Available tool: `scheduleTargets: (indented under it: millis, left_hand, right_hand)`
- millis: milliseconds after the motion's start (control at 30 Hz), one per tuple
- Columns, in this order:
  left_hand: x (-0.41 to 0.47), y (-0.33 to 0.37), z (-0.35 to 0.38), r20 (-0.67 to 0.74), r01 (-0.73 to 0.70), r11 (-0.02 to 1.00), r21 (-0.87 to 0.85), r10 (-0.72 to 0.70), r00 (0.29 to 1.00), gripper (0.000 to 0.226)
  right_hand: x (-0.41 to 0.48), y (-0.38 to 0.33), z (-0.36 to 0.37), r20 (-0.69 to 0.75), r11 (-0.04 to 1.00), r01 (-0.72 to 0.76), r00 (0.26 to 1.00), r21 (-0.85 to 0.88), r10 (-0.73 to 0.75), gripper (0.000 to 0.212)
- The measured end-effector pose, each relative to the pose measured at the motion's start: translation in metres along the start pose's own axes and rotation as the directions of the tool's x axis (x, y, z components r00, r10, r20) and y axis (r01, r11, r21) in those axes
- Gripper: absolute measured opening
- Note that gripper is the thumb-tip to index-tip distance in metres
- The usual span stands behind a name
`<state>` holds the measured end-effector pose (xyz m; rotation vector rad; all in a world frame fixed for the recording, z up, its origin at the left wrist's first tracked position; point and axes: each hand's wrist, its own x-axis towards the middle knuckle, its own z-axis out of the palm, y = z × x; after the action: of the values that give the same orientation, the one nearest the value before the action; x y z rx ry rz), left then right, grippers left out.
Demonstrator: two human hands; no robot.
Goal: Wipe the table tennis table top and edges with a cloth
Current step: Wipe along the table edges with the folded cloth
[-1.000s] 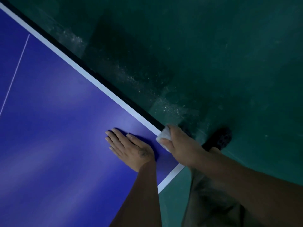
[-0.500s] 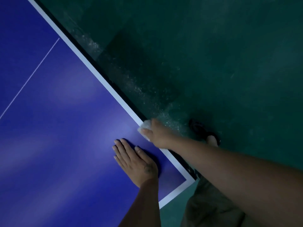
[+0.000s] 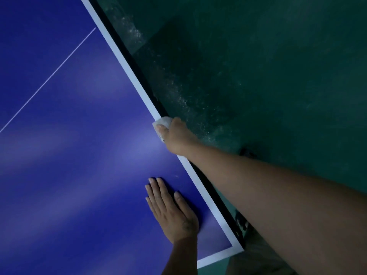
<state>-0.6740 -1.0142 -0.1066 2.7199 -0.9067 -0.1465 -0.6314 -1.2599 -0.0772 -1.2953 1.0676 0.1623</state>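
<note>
R hand [image 3: 175, 136] grips a white cloth [image 3: 163, 124], thumb on top, other fingers curled over the table's side edge & mostly out of sight. Cloth sits on the white border [image 3: 127, 70], touching the black edge strip [image 3: 139, 70]. L hand [image 3: 171, 212] lies flat, palm down, fingers straight & relaxed on the blue table top [image 3: 69, 165], holding nothing. Cloth is approx 12 o'clock from L hand, well apart. Table corner [image 3: 237, 249] at 4 o'clock of L hand. Thin white centre line [image 3: 49, 80] out at 10 o'clock. Dusty green floor [image 3: 268, 86] at 3 o'clock of the cloth
</note>
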Motion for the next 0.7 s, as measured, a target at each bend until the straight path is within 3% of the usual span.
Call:
scheduleTargets:
  millis: [100, 200, 267, 367, 467, 533, 633, 700]
  left_hand:
    - [0.001, 0.002, -0.001, 0.018, 0.006, 1.000, -0.012, -0.005, 1.000, 0.061]
    - [0.002, 0.005, -0.001, 0.016, 0.017, 0.999, -0.040, -0.016, 1.000, 0.061]
    - [0.000, -0.001, 0.000, 0.008, 0.015, 0.999, -0.045, -0.014, 1.000, 0.061]
    - [-0.001, -0.005, 0.005, -0.003, 0.015, 0.999, -0.044, -0.015, 1.000, 0.060]
    - [-0.001, -0.002, 0.006, 0.011, 0.023, 0.998, -0.052, -0.022, 1.000, 0.060]
    - [0.000, -0.003, 0.006, 0.018, 0.022, 0.999, -0.049, -0.021, 1.000, 0.060]
    - [0.000, -0.002, 0.004, 0.029, 0.028, 0.999, -0.026, -0.027, 0.999, 0.062]
    - [0.003, 0.001, 0.001, 0.033, 0.030, 0.999, -0.034, -0.029, 0.999, 0.062]
  right_hand:
    - [-0.026, 0.027, -0.002, 0.047, 0.993, 0.120, 0.992, 0.004, -0.120, 0.021]
    - [-0.056, 0.054, -0.009, 0.141, 0.994, 0.110, 0.984, -0.003, -0.109, 0.041]
    - [-0.069, 0.065, -0.008, 0.165, 0.998, 0.042, 0.986, -0.042, -0.035, 0.036]
    - [-0.062, 0.060, 0.007, 0.067, 0.998, 0.015, 0.998, -0.064, -0.011, 0.030]
    - [-0.019, 0.011, 0.005, -0.029, 0.993, 0.101, 0.994, -0.056, -0.103, 0.025]
    - [0.020, -0.025, -0.007, 0.030, 0.987, 0.133, 0.991, -0.095, -0.131, 0.037]
    - [0.050, -0.040, -0.018, 0.166, 0.984, 0.124, 0.981, -0.131, -0.102, 0.023]
    - [0.031, -0.022, -0.017, 0.157, 0.985, 0.132, 0.981, -0.107, -0.115, 0.025]
